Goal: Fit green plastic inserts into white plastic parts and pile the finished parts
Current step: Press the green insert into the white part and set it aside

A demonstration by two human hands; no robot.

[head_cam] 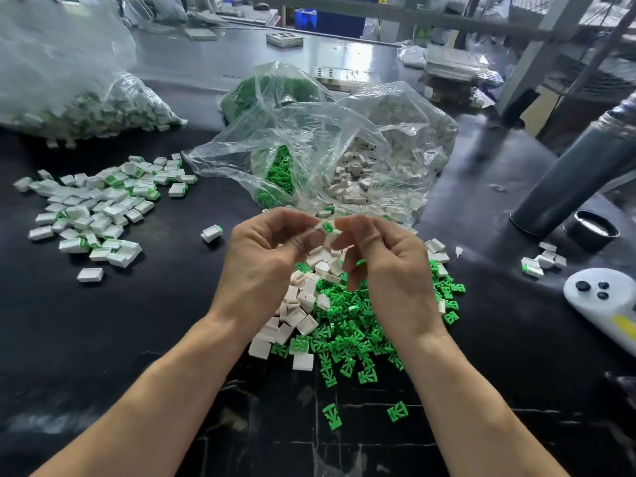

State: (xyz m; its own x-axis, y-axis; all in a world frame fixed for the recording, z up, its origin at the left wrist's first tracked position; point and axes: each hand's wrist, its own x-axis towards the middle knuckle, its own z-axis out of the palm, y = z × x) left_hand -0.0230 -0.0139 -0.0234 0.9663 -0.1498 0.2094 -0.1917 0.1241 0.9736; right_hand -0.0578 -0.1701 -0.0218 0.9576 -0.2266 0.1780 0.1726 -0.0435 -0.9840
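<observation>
Both hands raised together above the loose stock, fingertips meeting at one assembly. Left hand pinching the white part between thumb and forefinger; right hand pinching from the opposite side, fingers curled, on the green insert, which shows at the part's upper left edge. Insert only partly visible; seating depth not readable. Long axis of the held part hard to tell behind the fingertips. Judged step: pressing insert home, hands squeezing toward each other. Next move then a drop onto the finished pile, lying well to the left of the grip and slightly beyond it, so left hand nearer. One finished piece alone between grip and pile. Path leftward over bare dark table, open, nothing standing in it. Directly below the grip: white blanks to the left, green inserts heap to the right. Beyond the grip, open plastic bag close to the fingertips; snag risk if lifted forward. Right of the grip, grey cylinder and white controller, well apart.
</observation>
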